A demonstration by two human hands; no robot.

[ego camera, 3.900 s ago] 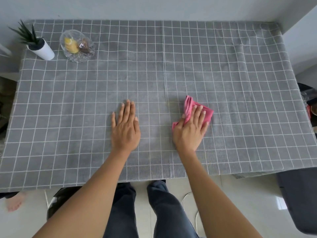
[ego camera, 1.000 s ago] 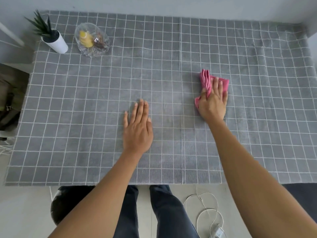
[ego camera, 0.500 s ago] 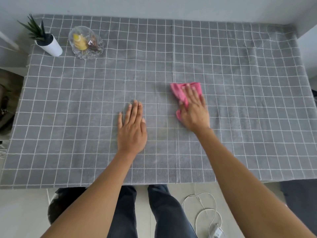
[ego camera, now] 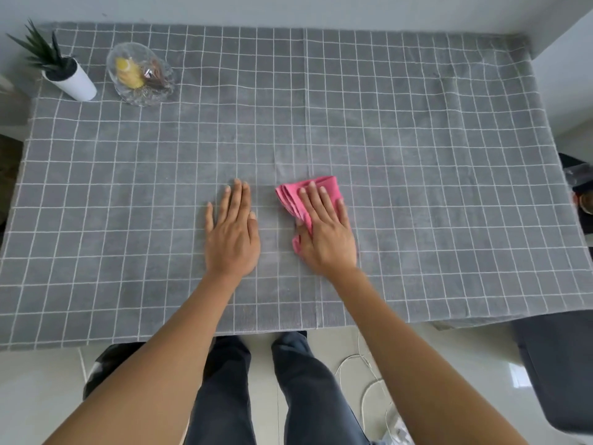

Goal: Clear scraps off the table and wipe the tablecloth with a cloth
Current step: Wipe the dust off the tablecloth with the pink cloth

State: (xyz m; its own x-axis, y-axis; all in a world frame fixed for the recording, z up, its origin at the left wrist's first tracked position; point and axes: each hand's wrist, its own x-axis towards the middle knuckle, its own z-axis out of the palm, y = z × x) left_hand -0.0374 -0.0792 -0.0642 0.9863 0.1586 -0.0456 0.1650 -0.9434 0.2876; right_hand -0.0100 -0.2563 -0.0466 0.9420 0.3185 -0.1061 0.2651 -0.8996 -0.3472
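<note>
A grey tablecloth [ego camera: 417, 155] with a white grid covers the whole table. My right hand [ego camera: 324, 234] lies flat on a folded pink cloth [ego camera: 290, 195], pressing it against the tablecloth near the table's middle front. The cloth's far half sticks out beyond my fingers. My left hand [ego camera: 232, 234] rests flat on the tablecloth just left of the cloth, fingers extended and holding nothing. I see no scraps on the tablecloth.
A small plant in a white pot [ego camera: 69, 80] and a glass bowl [ego camera: 141, 75] with wrapped items stand at the far left corner. A dark chair [ego camera: 558, 364] is at the right front, a white cable [ego camera: 362, 370] lies on the floor.
My right hand has slid the pink cloth from the right of the centre seam leftward and toward me, ending beside my left hand. The left hand has stayed in place.
</note>
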